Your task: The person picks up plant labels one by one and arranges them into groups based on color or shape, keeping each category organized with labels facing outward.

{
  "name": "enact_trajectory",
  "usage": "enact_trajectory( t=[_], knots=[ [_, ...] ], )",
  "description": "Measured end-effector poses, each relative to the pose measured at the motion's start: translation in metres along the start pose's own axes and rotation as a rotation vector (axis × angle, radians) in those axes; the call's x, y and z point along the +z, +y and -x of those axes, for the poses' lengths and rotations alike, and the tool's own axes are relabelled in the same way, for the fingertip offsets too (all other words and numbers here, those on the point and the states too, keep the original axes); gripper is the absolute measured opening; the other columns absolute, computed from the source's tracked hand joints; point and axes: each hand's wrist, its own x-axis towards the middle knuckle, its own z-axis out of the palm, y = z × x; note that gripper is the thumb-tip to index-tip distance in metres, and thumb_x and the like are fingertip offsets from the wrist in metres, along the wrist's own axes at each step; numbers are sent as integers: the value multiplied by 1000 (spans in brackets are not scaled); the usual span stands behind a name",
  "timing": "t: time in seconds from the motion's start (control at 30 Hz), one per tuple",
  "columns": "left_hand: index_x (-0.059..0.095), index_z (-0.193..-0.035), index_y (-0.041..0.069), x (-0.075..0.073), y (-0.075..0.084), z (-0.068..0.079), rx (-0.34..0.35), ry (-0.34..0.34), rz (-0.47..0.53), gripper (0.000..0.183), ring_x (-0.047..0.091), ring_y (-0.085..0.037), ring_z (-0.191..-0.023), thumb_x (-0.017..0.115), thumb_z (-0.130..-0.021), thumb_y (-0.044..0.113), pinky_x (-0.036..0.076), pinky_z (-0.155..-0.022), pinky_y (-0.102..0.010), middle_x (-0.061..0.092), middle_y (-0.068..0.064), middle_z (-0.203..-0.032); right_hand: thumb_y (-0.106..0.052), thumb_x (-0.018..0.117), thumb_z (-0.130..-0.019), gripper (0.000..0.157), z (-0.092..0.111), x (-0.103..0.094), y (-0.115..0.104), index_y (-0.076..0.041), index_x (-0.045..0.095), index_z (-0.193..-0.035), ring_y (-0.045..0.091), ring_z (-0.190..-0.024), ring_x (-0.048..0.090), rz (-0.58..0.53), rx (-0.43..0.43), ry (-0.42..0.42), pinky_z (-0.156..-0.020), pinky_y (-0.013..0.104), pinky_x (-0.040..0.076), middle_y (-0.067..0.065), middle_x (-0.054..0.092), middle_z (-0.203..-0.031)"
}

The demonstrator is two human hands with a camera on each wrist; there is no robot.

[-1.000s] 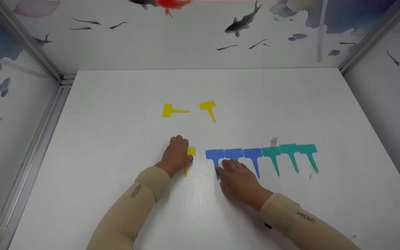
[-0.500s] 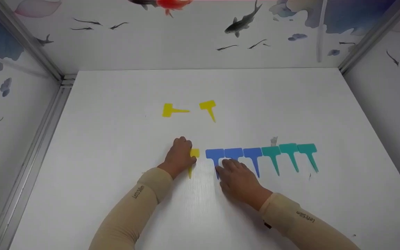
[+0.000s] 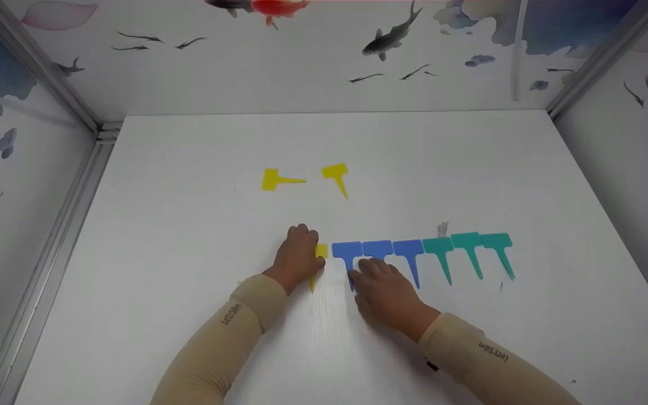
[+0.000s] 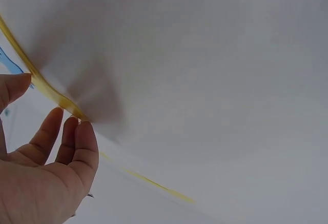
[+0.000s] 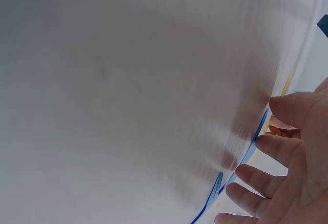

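Observation:
Flat T-shaped plastic plant labels lie on the white table. My left hand point(image 3: 297, 256) grips a yellow plant label point(image 3: 322, 250) with thumb and fingertips, covering part of it. In the left wrist view, that hand's fingers point(image 4: 86, 139) touch the label's edge. A narrow gap separates this label from a row of three blue ones, starting with the leftmost blue plant label point(image 3: 346, 249). My right hand point(image 3: 388, 292) rests with loosely bent fingers over the stems of the left and middle blue plant label point(image 3: 377, 247), hiding part of both.
Three green plant labels point(image 3: 467, 240) continue the row rightward, heads side by side. Farther back lie a sideways yellow plant label point(image 3: 270, 179) and a tilted yellow plant label point(image 3: 335, 171). A small clear scrap point(image 3: 442, 229) sits behind the row. Printed panels point(image 3: 313, 73) border the table point(image 3: 189, 152).
My left hand has slid the yellow plant label to the right and slightly toward me, narrowing the gap to the blue row. The right hand has stayed in place.

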Motion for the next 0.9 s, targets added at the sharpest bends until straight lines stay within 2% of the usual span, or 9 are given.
enact_trajectory(
  t=[0.4,0.7,0.9],
  knots=[
    [61,-118,1,4,6,-2,-10,-6,11,40,46,-23,-102,70,-85,21,46,-96,-34,54,-11,-109,-35,57,-95,47,1,-1,0,-17,53,-138,29,-133,43,11,-7,7,-108,50,36,7,51,-141],
    [61,-117,1,2,6,-1,-14,0,25,38,45,-24,-102,69,-85,20,46,-95,-34,53,-11,-109,-35,58,-94,48,0,-2,-1,-17,53,-139,29,-133,43,18,-8,10,-108,50,36,7,51,-141],
    [62,-111,1,1,3,0,-4,20,42,34,45,-23,-97,69,-84,20,47,-89,-34,52,-9,-102,-36,58,-94,50,0,0,-1,-17,52,-139,28,-133,43,31,-6,12,-108,49,36,7,51,-141]
  ],
)
